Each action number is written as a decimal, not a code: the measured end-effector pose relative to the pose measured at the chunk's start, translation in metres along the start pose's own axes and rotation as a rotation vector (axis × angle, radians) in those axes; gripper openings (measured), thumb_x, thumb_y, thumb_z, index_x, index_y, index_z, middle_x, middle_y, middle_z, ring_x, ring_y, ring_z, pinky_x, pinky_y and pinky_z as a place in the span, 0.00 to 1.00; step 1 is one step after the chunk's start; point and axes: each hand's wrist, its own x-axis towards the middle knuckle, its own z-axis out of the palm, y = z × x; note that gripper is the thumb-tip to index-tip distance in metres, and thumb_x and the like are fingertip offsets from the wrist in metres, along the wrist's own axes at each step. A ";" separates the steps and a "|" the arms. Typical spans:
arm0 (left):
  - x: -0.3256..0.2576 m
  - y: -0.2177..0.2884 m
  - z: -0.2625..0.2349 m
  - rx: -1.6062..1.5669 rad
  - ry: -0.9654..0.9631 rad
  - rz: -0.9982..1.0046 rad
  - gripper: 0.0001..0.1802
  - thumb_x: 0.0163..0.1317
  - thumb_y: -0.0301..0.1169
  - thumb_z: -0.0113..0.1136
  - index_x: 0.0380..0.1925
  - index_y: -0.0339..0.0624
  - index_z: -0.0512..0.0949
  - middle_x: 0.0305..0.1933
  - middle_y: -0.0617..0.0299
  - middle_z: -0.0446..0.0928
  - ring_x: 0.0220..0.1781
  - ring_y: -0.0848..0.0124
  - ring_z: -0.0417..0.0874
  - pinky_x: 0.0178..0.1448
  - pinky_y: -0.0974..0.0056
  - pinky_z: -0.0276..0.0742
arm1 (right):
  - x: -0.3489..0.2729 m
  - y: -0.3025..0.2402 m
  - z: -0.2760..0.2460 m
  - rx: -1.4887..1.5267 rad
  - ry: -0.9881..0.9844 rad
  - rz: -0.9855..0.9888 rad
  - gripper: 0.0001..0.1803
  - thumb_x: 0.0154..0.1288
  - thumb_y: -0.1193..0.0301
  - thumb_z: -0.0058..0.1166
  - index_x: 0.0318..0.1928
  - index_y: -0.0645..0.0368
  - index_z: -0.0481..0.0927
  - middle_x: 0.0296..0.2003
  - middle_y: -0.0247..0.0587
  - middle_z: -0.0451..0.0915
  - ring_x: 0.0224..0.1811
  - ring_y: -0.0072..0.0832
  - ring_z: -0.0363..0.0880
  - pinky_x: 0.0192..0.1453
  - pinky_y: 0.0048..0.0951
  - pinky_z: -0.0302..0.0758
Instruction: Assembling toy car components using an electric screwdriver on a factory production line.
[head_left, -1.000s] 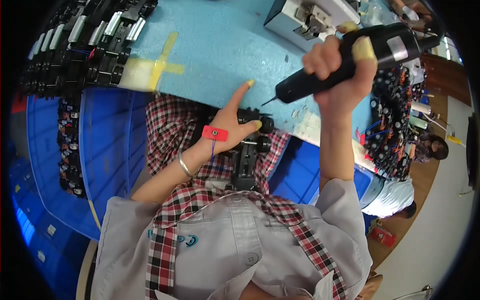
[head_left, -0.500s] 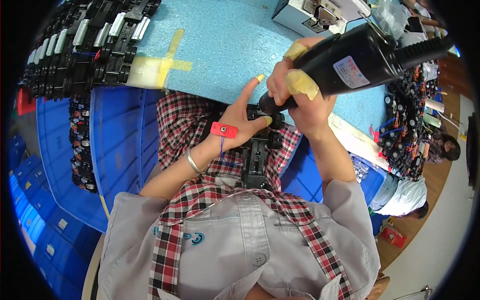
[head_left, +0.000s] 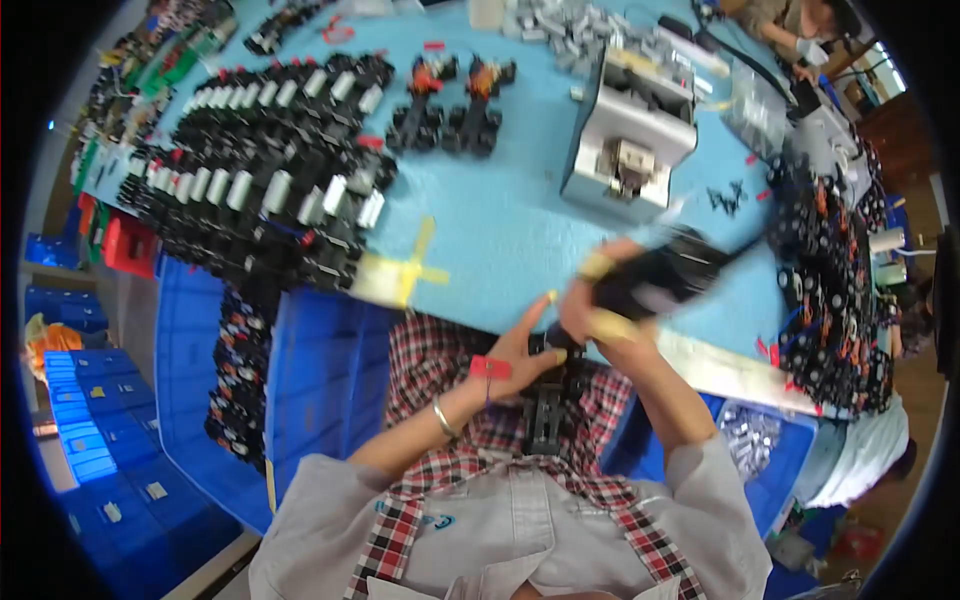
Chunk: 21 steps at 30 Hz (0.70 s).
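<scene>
My right hand (head_left: 605, 320), with yellow tape on its fingers, is closed around a black electric screwdriver (head_left: 672, 275), blurred by motion. The tool's tip end points down at a black toy car chassis (head_left: 545, 425) over my lap, at the table's front edge. My left hand (head_left: 512, 358) grips that chassis from the left, thumb and index finger spread beside the tool's nose; its other fingers are hidden. Strapped to the back of the left hand is a small red board (head_left: 490, 367) with a blue wire. Whether the bit touches a screw is hidden.
Rows of chassis with silver cylinders (head_left: 230, 190) crowd the blue table's left side. A grey-white boxy machine (head_left: 590, 150) stands ahead, loose grey parts (head_left: 570, 35) behind it. More chassis (head_left: 830, 290) line the right. Blue bins (head_left: 335, 360) flank me; people sit further off.
The view has shifted, so more of the table shows and everything sits lower in the picture. Both hands keep their hold on the screwdriver and chassis; the screwdriver's body is now smeared by motion.
</scene>
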 end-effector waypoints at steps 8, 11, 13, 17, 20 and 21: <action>0.031 0.178 -0.098 0.280 0.625 0.706 0.21 0.47 0.21 0.59 0.44 0.39 0.71 0.39 0.57 0.77 0.41 0.70 0.79 0.43 0.70 0.74 | 0.007 -0.109 -0.092 0.774 -0.044 -0.416 0.17 0.60 0.61 0.51 0.42 0.61 0.69 0.15 0.22 0.60 0.13 0.11 0.58 0.21 0.16 0.59; 0.111 0.155 -0.108 0.379 0.583 1.084 0.20 0.44 0.18 0.59 0.41 0.38 0.71 0.41 0.55 0.77 0.43 0.64 0.79 0.46 0.66 0.75 | -0.007 -0.046 -0.150 0.706 0.302 -0.175 0.17 0.61 0.59 0.48 0.41 0.60 0.70 0.15 0.21 0.56 0.14 0.12 0.53 0.20 0.16 0.55; 0.154 0.122 -0.105 0.557 0.496 1.059 0.20 0.44 0.18 0.58 0.41 0.37 0.71 0.43 0.52 0.76 0.46 0.59 0.78 0.49 0.63 0.73 | -0.024 -0.013 -0.172 0.671 0.511 -0.031 0.18 0.62 0.57 0.46 0.41 0.60 0.71 0.16 0.21 0.55 0.15 0.13 0.52 0.20 0.17 0.55; 0.205 0.070 -0.091 1.012 0.355 0.954 0.25 0.41 0.13 0.49 0.45 0.34 0.68 0.50 0.48 0.71 0.54 0.51 0.70 0.59 0.57 0.64 | -0.052 0.006 -0.203 0.879 0.355 0.077 0.18 0.63 0.56 0.44 0.40 0.59 0.71 0.15 0.21 0.54 0.14 0.13 0.53 0.20 0.18 0.54; 0.166 0.089 -0.094 0.958 0.248 0.858 0.29 0.41 0.17 0.55 0.50 0.37 0.69 0.55 0.51 0.68 0.58 0.56 0.66 0.62 0.57 0.59 | -0.035 0.018 -0.203 0.874 0.371 0.236 0.14 0.62 0.58 0.46 0.38 0.56 0.71 0.14 0.20 0.54 0.13 0.13 0.53 0.20 0.18 0.55; 0.154 0.096 -0.091 0.974 0.309 0.850 0.28 0.42 0.19 0.58 0.49 0.38 0.70 0.53 0.52 0.70 0.56 0.58 0.69 0.60 0.59 0.62 | -0.031 0.025 -0.199 0.935 0.386 0.295 0.14 0.61 0.59 0.47 0.37 0.56 0.71 0.13 0.22 0.57 0.13 0.15 0.55 0.20 0.19 0.57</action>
